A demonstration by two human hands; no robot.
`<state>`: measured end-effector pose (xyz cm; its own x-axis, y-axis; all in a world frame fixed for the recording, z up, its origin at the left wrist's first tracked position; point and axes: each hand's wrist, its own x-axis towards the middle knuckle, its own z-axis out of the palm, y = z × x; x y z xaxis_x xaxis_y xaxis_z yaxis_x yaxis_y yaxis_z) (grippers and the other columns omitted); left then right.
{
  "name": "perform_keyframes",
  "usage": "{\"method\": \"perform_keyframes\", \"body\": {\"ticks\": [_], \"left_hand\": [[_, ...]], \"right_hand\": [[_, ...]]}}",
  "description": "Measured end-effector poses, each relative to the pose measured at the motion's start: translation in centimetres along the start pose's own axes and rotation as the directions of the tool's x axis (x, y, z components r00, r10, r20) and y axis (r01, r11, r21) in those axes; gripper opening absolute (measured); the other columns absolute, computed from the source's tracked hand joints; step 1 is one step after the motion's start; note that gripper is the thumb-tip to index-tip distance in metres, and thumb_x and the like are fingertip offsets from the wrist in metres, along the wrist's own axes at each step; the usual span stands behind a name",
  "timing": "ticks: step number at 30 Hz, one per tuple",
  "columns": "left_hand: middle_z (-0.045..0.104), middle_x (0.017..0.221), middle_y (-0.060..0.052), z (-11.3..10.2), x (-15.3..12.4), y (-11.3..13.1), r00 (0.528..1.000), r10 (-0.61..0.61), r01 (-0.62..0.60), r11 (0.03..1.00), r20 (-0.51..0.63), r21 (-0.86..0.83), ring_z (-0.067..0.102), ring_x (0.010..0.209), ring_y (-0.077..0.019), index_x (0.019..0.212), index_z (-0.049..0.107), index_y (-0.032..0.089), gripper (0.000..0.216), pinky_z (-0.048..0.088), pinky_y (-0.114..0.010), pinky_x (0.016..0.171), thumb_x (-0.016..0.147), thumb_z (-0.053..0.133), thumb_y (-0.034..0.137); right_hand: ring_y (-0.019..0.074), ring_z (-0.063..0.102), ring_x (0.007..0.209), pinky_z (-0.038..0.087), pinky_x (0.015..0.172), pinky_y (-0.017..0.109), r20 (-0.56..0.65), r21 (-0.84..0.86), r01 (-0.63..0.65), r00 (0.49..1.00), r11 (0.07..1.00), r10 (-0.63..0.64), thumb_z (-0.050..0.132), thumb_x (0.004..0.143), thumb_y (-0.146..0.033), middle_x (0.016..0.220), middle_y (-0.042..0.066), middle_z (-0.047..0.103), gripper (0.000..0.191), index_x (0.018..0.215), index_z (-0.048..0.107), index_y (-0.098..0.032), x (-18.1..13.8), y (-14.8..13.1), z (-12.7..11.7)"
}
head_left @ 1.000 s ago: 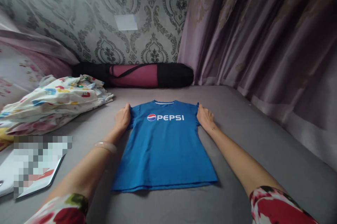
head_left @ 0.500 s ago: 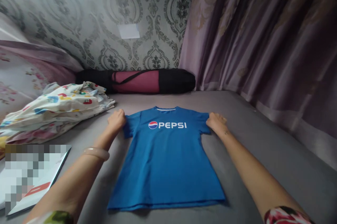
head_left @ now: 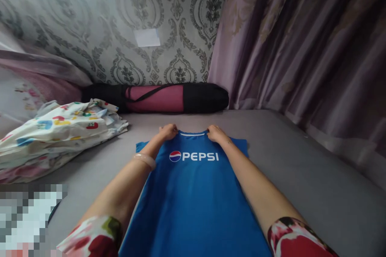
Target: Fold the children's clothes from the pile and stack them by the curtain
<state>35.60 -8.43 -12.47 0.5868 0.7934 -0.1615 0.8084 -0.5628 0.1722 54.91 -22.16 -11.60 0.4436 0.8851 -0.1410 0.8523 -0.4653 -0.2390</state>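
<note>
A blue T-shirt (head_left: pixel 196 192) with a round logo and white PEPSI lettering lies spread out, its neckline away from me. My left hand (head_left: pixel 169 131) pinches the shirt at the left end of the collar. At the collar's right end, my right hand (head_left: pixel 215 133) grips the fabric in the same way. Both forearms lie over the shirt's sides and partly cover the sleeves. The hem runs out of view at the bottom.
The shirt rests on a grey sheet (head_left: pixel 301 160). To the left are a crumpled patterned cloth (head_left: pixel 69 128) and a pixelated flat item (head_left: pixel 30 216). A black and maroon long bag (head_left: pixel 157 98) lies along the wall; a purple curtain (head_left: pixel 256 48) hangs at right.
Both hands have left the sleeve ends and moved inward to the two ends of the collar, gripping there. The shirt now sits closer in view, its hem out of frame.
</note>
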Motion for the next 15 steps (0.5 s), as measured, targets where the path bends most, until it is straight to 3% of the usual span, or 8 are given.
{"method": "perform_keyframes", "body": {"ticks": [4, 7, 9, 12, 15], "left_hand": [[0.063, 0.121, -0.01, 0.7, -1.0, 0.0, 0.998, 0.036, -0.036, 0.999, -0.047, -0.002, 0.055, 0.115, -0.0253, 0.109, 0.06, 0.02, 0.025, 0.04, -0.038, 0.094, 0.089, 0.049, 0.029], [0.058, 0.121, -0.015, 2.4, -2.2, 0.4, 0.974, 0.056, -0.049, 0.998, -0.222, 0.034, 0.053, 0.115, -0.0261, 0.114, 0.054, 0.015, 0.029, 0.039, -0.039, 0.093, 0.094, 0.034, 0.02], [0.06, 0.113, -0.016, 3.7, -2.6, 0.5, 0.949, 0.059, -0.036, 0.996, -0.311, 0.079, 0.055, 0.107, -0.027, 0.111, 0.053, 0.012, 0.03, 0.04, -0.038, 0.089, 0.095, 0.029, 0.019], [0.058, 0.113, -0.017, 4.9, -2.9, 0.4, 0.928, 0.047, -0.007, 0.994, -0.37, 0.109, 0.054, 0.104, -0.0292, 0.112, 0.054, 0.012, 0.032, 0.04, -0.038, 0.086, 0.097, 0.03, 0.026], [0.055, 0.12, -0.018, 5.1, -3.1, 0.2, 0.894, 0.08, -0.007, 0.986, -0.441, 0.166, 0.051, 0.106, -0.0313, 0.119, 0.053, 0.013, 0.035, 0.04, -0.04, 0.085, 0.096, 0.03, 0.026]], "right_hand": [[0.0256, 0.057, 0.113, 0.044, 0.089, 0.033, -0.059, -0.014, -0.038, 0.998, 0.999, 0.037, 0.044, 0.09, -0.013, 0.127, 0.015, 0.057, 0.034, 0.121, 0.058, -0.016, -1.3, -0.7, 1.3], [0.0235, 0.058, 0.108, 0.045, 0.086, 0.034, -0.243, -0.059, -0.061, 0.969, 0.996, 0.045, 0.031, 0.091, -0.004, 0.127, 0.016, 0.053, 0.04, 0.123, 0.052, -0.016, -2.3, -1.4, 3.0], [0.0228, 0.059, 0.106, 0.046, 0.085, 0.033, -0.298, -0.055, -0.069, 0.953, 0.996, 0.05, 0.026, 0.092, -0.004, 0.123, 0.016, 0.054, 0.04, 0.119, 0.053, -0.016, -2.6, -1.5, 3.9], [0.0237, 0.058, 0.107, 0.046, 0.088, 0.033, -0.282, 0.045, -0.045, 0.958, 0.998, 0.056, 0.029, 0.095, -0.009, 0.125, 0.017, 0.052, 0.037, 0.123, 0.051, -0.015, -2.8, -0.9, 4.3], [0.0233, 0.052, 0.119, 0.041, 0.097, 0.033, -0.264, 0.167, 0.076, 0.964, 0.983, -0.03, 0.038, 0.095, -0.017, 0.134, 0.017, 0.047, 0.042, 0.136, 0.041, -0.013, -4.1, 0.6, 3.6]]}}
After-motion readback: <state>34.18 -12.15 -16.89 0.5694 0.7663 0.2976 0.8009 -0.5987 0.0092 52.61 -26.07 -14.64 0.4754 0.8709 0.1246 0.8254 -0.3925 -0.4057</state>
